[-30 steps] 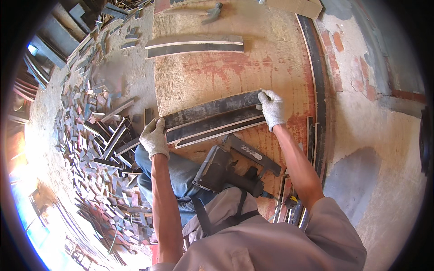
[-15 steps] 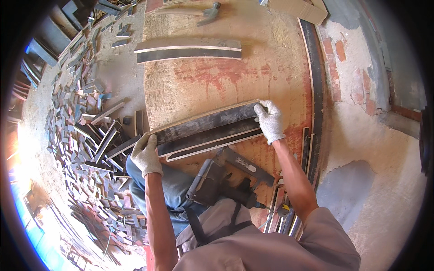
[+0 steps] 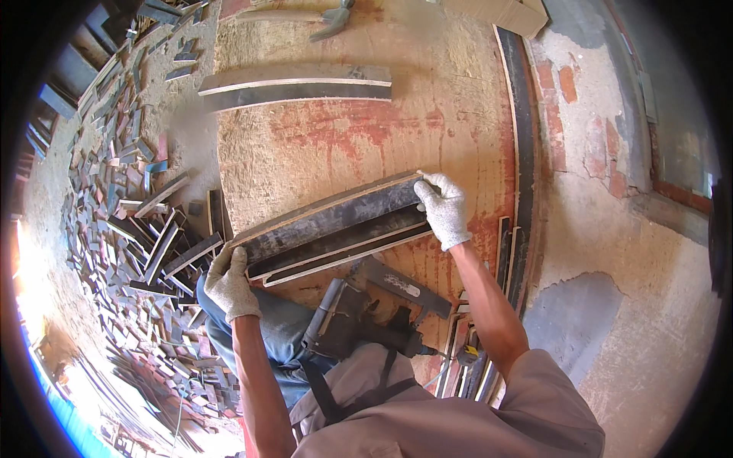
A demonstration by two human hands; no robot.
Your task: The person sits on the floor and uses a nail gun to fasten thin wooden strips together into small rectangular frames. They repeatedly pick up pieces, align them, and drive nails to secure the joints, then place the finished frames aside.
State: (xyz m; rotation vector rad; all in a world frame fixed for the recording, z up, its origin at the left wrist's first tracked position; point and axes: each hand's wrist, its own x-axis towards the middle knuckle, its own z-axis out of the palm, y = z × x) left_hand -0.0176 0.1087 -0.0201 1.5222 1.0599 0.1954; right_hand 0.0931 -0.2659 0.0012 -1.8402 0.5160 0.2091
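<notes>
Both ends of a long, black-faced plywood strip [image 3: 328,216] are in my gloved hands. My left hand [image 3: 232,284] is closed on its left end, and my right hand [image 3: 444,211] pinches the right end, which sits farther away. Just nearer to me, other dark strips [image 3: 343,248] with pale edges lie alongside, partly covered by the held one. A dark nail gun [image 3: 343,319] rests by my lap, in front of my knee, with a hose at its rear.
Two strips [image 3: 298,93] lie farther off on the stained wooden board [image 3: 450,130], with a hammer [image 3: 332,19] beyond. Heaped offcuts [image 3: 153,244] cover the floor at left. Long strips [image 3: 525,137] run along the patchy wall [image 3: 588,198] at right. A cardboard box [image 3: 508,14] stands far right.
The view has shifted slightly, so most things sit a little farther left. Both hands keep hold of the plywood strip, with little change in its pose.
</notes>
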